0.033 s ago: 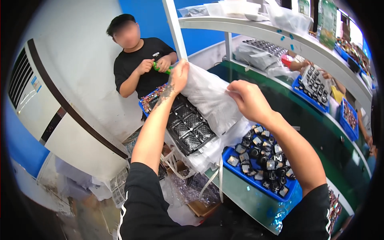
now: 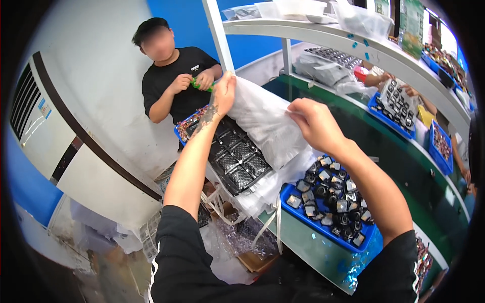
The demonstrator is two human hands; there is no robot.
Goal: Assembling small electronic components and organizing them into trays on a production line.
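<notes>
A translucent white plastic sheet (image 2: 265,118) is stretched between my two hands. My left hand (image 2: 224,96) pinches its upper left corner, while my right hand (image 2: 316,123) has the right edge between thumb and fingers. Below the sheet, partly covered by it, lies a black moulded plastic tray (image 2: 245,174) with several square pockets. More white film pokes out around the tray's lower right side. Close under my right forearm is a blue bin (image 2: 298,214), filled with small black devices (image 2: 331,194) that have pale square faces.
Across from me stands a person (image 2: 177,83) holding a green item (image 2: 202,85). A blue tray of small colourful parts (image 2: 189,122) is near them. A white shelf (image 2: 313,29) rises above a green conveyor (image 2: 369,139). Other workers' hands handle a black-pocketed tray (image 2: 399,103) at far right.
</notes>
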